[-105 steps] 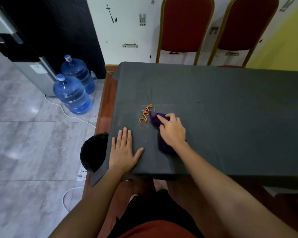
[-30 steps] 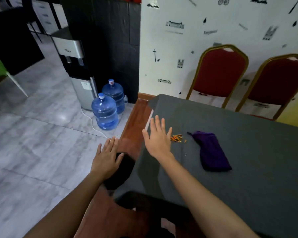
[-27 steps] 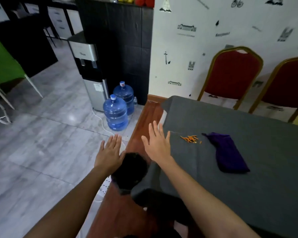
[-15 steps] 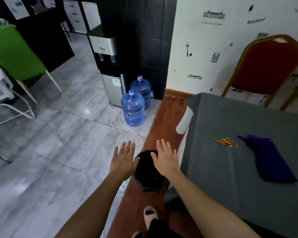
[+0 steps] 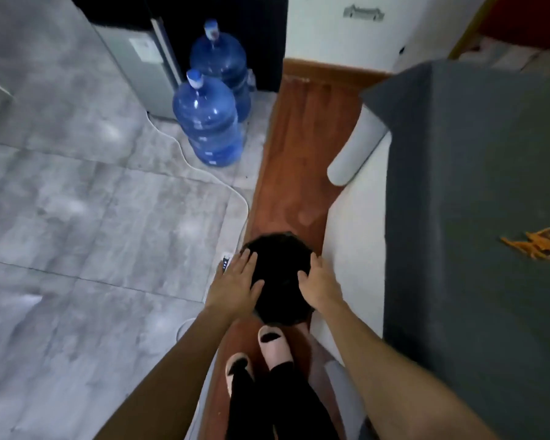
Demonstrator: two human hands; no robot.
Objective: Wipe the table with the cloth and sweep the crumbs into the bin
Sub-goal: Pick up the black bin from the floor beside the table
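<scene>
Bin: one black bin (image 5: pixel 280 277) on the floor at the desk's (image 5: pixel 477 185) 9 o'clock side; inside too dark to tell.
Hands: left hand (image 5: pixel 235 285) and right hand (image 5: pixel 319 285) flat on its sides, fingers spread.
Crumbs: one orange pile (image 5: pixel 535 246) on the desk.
Bottles: two blue water bottles (image 5: pixel 208 122) at the bin's 11 o'clock.

Grey marbled floor tiles (image 5: pixel 77 217) fill the left side, catching soft patches of light; two blue water jugs (image 5: pixel 208 122) stand one behind the other, just beside the grey base of a dispenser (image 5: pixel 140 58); a white cable (image 5: pixel 204 176) snakes across the tiles; a strip of reddish wood flooring (image 5: pixel 299 154) runs toward a white wall (image 5: pixel 346 36) with a wooden skirting board (image 5: pixel 331 69); a dark panel (image 5: pixel 261 33) stands behind the jugs; top right, a sliver of a red chair (image 5: pixel 521 17) with a gold frame.
</scene>
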